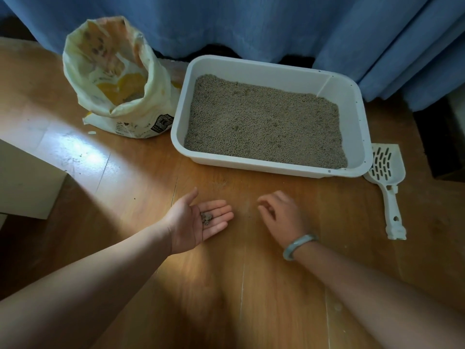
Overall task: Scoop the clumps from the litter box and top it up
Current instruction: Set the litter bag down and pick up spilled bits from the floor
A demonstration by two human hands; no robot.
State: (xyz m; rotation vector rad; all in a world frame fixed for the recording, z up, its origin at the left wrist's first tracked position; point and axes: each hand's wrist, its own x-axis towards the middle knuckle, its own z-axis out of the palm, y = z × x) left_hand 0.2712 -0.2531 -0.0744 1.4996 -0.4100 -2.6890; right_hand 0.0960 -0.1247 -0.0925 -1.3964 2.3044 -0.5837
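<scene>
The wooden floor carries everything, and a blue curtain hangs along its far edge. The white litter box sits at that far edge, right of centre, its back wall against the curtain. Grey-beige litter covers its bottom in a fairly even layer, with a few shallow dents.

Just left of the box, close to its far left corner, stands an open litter bag. It is cream with yellow and orange print, its mouth gapes upward and it slumps a little. A pale piece of furniture juts in at the left edge of the floor.

The white slotted scoop lies flat on the floor at the box's near right corner. Its blade is just beside the rim and its handle points toward the person.

Both forearms reach in from the near edge. The left hand is turned palm up in front of the box, well apart from it. Its grip is spread, with the fingers straight and together. The right hand is palm down beside it. Its grip is loose, with the fingers slackly curled around nothing. The fingertips may touch the floor, though that is hard to tell.

A pale green bangle circles the right wrist. A small cluster of dark pellets rests at the base of the left fingers.
</scene>
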